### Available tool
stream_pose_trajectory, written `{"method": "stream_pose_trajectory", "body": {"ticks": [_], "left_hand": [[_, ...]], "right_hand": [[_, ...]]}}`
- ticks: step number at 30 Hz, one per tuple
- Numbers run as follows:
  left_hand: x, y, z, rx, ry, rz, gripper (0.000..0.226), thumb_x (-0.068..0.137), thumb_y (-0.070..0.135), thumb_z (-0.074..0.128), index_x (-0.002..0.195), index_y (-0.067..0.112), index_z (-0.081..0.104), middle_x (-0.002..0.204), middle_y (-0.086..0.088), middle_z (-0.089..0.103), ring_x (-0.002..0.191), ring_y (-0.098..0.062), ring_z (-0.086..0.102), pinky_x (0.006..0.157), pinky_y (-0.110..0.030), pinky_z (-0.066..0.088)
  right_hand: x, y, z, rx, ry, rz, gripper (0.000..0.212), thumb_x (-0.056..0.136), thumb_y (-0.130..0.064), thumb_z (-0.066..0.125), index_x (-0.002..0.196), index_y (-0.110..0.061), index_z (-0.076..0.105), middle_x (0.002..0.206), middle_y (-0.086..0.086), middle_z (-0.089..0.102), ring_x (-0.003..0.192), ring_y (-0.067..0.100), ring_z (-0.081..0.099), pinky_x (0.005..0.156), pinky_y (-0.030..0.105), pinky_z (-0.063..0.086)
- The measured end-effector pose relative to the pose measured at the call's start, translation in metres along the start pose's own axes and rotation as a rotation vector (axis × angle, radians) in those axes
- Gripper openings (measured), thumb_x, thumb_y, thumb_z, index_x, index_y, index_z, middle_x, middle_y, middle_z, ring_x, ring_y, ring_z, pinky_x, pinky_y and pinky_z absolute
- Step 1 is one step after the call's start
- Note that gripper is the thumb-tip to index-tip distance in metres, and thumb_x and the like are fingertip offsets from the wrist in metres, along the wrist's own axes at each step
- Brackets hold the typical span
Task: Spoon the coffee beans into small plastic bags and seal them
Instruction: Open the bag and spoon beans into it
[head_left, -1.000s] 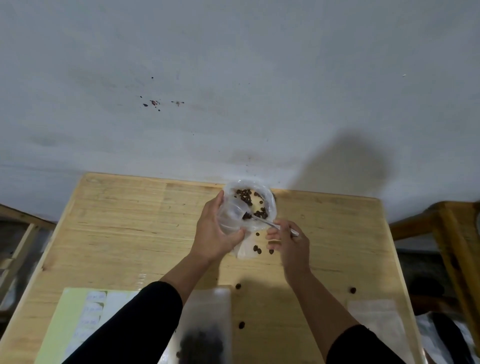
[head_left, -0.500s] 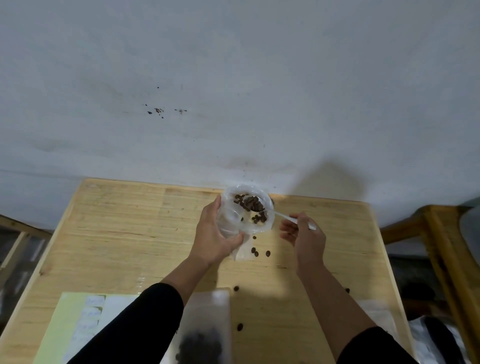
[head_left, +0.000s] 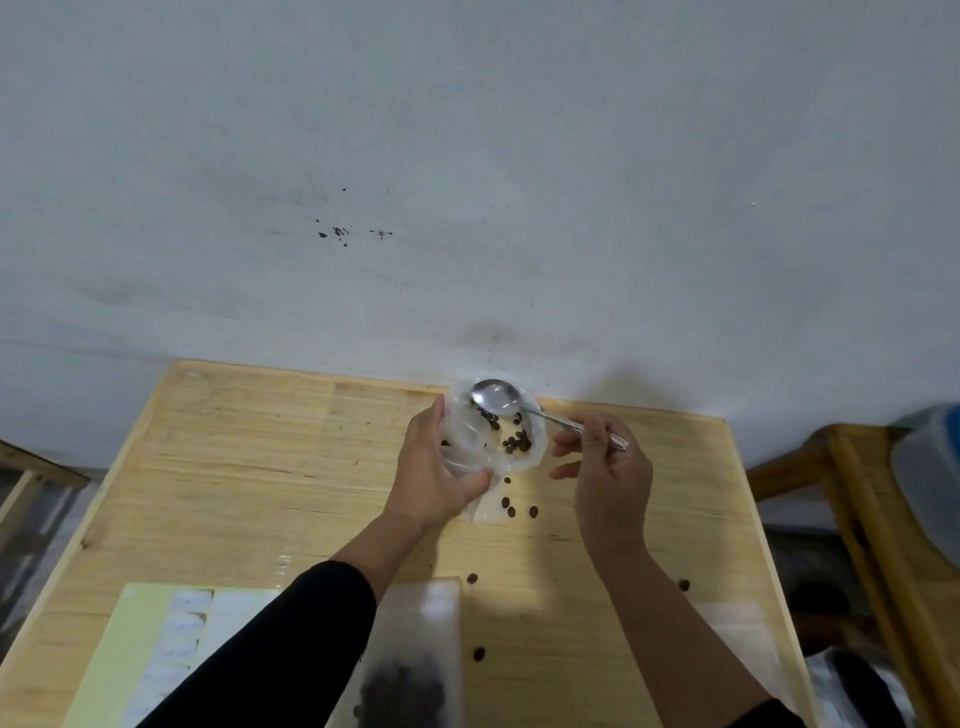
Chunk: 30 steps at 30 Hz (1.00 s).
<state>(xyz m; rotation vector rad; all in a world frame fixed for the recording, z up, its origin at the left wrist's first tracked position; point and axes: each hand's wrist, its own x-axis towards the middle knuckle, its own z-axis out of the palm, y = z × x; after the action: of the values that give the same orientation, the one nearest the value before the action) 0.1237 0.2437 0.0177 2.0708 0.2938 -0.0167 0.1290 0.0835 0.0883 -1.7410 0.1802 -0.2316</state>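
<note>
the left hand (head_left: 434, 475) grips a small clear plastic bag (head_left: 511, 467) together with what looks like a clear cup (head_left: 462, 441) at the bag's near left side, fingers curled round them and the thumb pressed under the bag's lower left edge. the bag's mouth gapes wide just beyond and right of that grip, and a scatter of coffee beans (head_left: 517, 441) lies inside it, most of them gathered to the right of the fingers. the right hand (head_left: 610, 480) pinches the handle of a metal spoon (head_left: 496, 397) between thumb and curled fingers; from that pinch the handle runs up and to the left, and the bowl sits at the far rim of the bag's opening, face up and with no beans in it. the two hands are near each other but apart, with the bag between them. below the left hand's grip, the bag's lower end hangs down toward the wooden table (head_left: 234, 467), and three loose beans (head_left: 511, 506) show there; whether they are inside the plastic or on the wood i cannot tell. closer to the body, a few more stray beans (head_left: 478, 653) lie on the table between the forearms. under the left sleeve rests a frosted pouch of beans (head_left: 410, 675), and left of it a pale green label sheet (head_left: 140, 654). another flat clear bag (head_left: 737, 639) lies beside the right forearm.
</note>
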Motion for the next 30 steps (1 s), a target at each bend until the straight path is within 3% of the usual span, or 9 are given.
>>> {"method": "stream_pose_trajectory", "body": {"ticks": [4,6,9,11,13,17,20,28,30], "left_hand": [[-0.001,-0.003,0.0,0.0,0.003,0.01,0.108,0.065,0.036,0.083,0.148,0.018,0.015,0.142,0.0,0.033,0.13,-0.011,0.033,0.103,-0.018,0.026],[-0.001,-0.004,0.001,0.002,0.011,0.009,0.11,0.064,0.037,0.083,0.148,0.02,0.015,0.141,0.001,0.033,0.129,-0.009,0.033,0.102,-0.018,0.026],[0.0,-0.004,0.002,0.003,0.014,0.011,0.11,0.064,0.038,0.083,0.148,0.021,0.015,0.142,0.003,0.033,0.123,-0.001,0.03,0.101,-0.017,0.025],[0.001,-0.005,0.002,0.006,0.013,0.012,0.11,0.065,0.039,0.083,0.148,0.022,0.014,0.142,0.004,0.032,0.122,0.001,0.028,0.102,-0.017,0.025],[0.002,-0.005,0.003,0.006,0.01,0.009,0.109,0.065,0.04,0.082,0.148,0.023,0.014,0.143,0.005,0.031,0.122,0.002,0.027,0.102,-0.017,0.026],[0.006,-0.006,0.005,-0.022,0.003,-0.001,0.107,0.065,0.038,0.082,0.148,0.024,0.016,0.141,0.008,0.032,0.122,0.002,0.029,0.101,-0.016,0.028],[0.008,-0.006,0.005,-0.019,-0.003,0.012,0.109,0.064,0.039,0.084,0.148,0.022,0.017,0.137,0.011,0.033,0.122,0.002,0.031,0.101,-0.016,0.03],[0.013,-0.007,0.008,-0.005,-0.011,0.042,0.105,0.065,0.035,0.083,0.147,0.017,0.019,0.134,0.01,0.036,0.124,-0.001,0.033,0.099,-0.014,0.029],[0.013,-0.008,0.008,-0.022,-0.012,0.03,0.107,0.064,0.035,0.083,0.148,0.019,0.019,0.131,0.014,0.034,0.124,0.001,0.032,0.1,-0.015,0.03]], "right_hand": [[-0.004,0.022,0.001,-0.14,0.145,0.122,0.023,0.098,-0.015,0.04,0.093,-0.011,0.062,0.066,0.002,0.063,0.044,0.006,0.057,0.046,0.026,0.052],[-0.01,0.038,0.002,-0.22,0.16,0.152,0.025,0.098,-0.015,0.039,0.095,-0.008,0.063,0.065,0.0,0.062,0.046,0.009,0.057,0.046,0.024,0.052],[-0.017,0.056,0.006,-0.277,0.183,0.127,0.023,0.098,-0.012,0.04,0.093,-0.008,0.063,0.066,-0.001,0.062,0.055,0.018,0.062,0.053,0.032,0.055],[-0.019,0.063,0.011,-0.28,0.195,0.125,0.022,0.097,-0.012,0.042,0.092,-0.01,0.063,0.069,0.001,0.064,0.06,0.024,0.065,0.051,0.018,0.052],[-0.019,0.069,0.018,-0.222,0.201,0.176,0.022,0.098,-0.014,0.042,0.094,-0.01,0.063,0.074,0.003,0.066,0.065,0.026,0.066,0.048,0.009,0.046],[-0.016,0.079,0.03,-0.034,0.178,0.337,0.023,0.099,-0.019,0.041,0.105,-0.013,0.062,0.091,0.002,0.07,0.079,0.016,0.068,0.057,0.024,0.056],[-0.012,0.08,0.037,0.044,0.136,0.413,0.024,0.099,-0.021,0.04,0.109,-0.015,0.061,0.097,0.0,0.07,0.083,0.015,0.069,0.057,0.022,0.056],[-0.004,0.078,0.041,0.187,0.022,0.558,0.021,0.099,-0.022,0.042,0.106,-0.021,0.061,0.099,0.003,0.07,0.076,0.02,0.07,0.054,0.026,0.054],[-0.001,0.077,0.038,0.252,0.029,0.599,0.022,0.098,-0.022,0.044,0.108,-0.014,0.062,0.099,0.008,0.071,0.075,0.021,0.069,0.056,0.026,0.055]]}}
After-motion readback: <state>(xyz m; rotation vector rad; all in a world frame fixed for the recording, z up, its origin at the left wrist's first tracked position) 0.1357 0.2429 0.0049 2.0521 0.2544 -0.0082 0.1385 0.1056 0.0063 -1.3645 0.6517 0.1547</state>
